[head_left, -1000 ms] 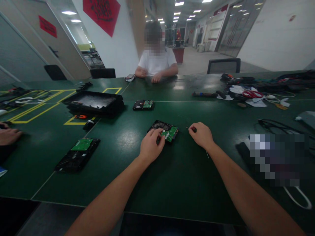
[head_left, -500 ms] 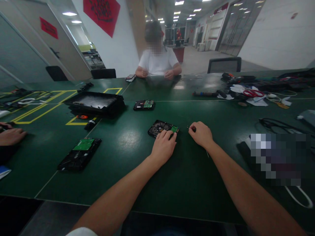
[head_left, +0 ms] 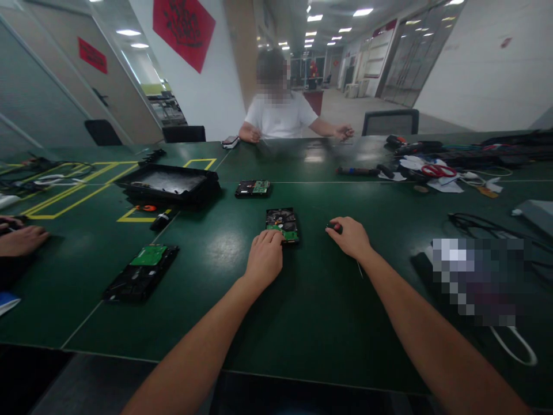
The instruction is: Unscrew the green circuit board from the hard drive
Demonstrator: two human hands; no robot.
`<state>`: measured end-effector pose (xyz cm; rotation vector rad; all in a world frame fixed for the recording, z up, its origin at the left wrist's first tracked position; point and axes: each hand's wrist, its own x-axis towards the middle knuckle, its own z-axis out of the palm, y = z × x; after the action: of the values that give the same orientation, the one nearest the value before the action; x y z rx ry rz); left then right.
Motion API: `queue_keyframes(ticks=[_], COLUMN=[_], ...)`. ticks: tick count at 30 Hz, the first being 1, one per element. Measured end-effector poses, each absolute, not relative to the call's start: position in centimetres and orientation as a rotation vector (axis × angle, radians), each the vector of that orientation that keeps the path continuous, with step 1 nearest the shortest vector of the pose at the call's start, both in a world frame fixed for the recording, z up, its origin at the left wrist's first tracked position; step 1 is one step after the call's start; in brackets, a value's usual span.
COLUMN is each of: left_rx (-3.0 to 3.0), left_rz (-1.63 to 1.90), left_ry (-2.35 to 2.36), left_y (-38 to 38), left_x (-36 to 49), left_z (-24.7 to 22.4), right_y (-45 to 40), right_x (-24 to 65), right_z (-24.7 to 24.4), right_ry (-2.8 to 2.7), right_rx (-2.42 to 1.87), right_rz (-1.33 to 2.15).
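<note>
A black hard drive with a green circuit board lies on the dark green table in front of me. My left hand grips its near left corner, fingers over the board. To the right, my right hand is closed on a screwdriver with a dark and red handle; its thin shaft sticks out below the wrist. A second drive lies farther back, and a larger one sits to the left.
A black tray stands at the back left. Tools, papers and cables lie back right, a blurred-out object at the right. A person in white sits opposite; another person's hand rests at far left.
The drive under my left hand has turned, its board end now facing me, and my left hand has moved left. The person opposite has stretched one arm out to the side.
</note>
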<state>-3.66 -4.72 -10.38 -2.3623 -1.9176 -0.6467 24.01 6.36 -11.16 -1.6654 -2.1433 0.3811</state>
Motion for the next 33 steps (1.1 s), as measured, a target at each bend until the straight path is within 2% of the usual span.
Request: queue_keyframes(ticks=[12, 21, 26, 33], left_rx=[-2.273, -2.152, -2.112, -2.010], left_rz=[-0.623, -0.531, -0.468, -0.436], left_ry=[-1.934, -2.043, -2.067, -2.115], left_y=[-5.8, -6.2, -5.9, -5.1], left_x=[-0.9, 0.5, 0.9, 0.5], left_z=[-10.4, -10.2, -9.7, -9.3], right_y=[9.5, 9.1, 9.0, 8.6], right_x=[22.6, 22.7, 24.5, 25.1], right_z=[-11.6, -11.3, -11.3, -11.6], right_ry=[-2.198, -2.070, -1.904, -2.006], right_rx=[-1.632, -1.816, -1.819, -1.780], right_rz=[0.330, 0.183, 0.369, 0.352])
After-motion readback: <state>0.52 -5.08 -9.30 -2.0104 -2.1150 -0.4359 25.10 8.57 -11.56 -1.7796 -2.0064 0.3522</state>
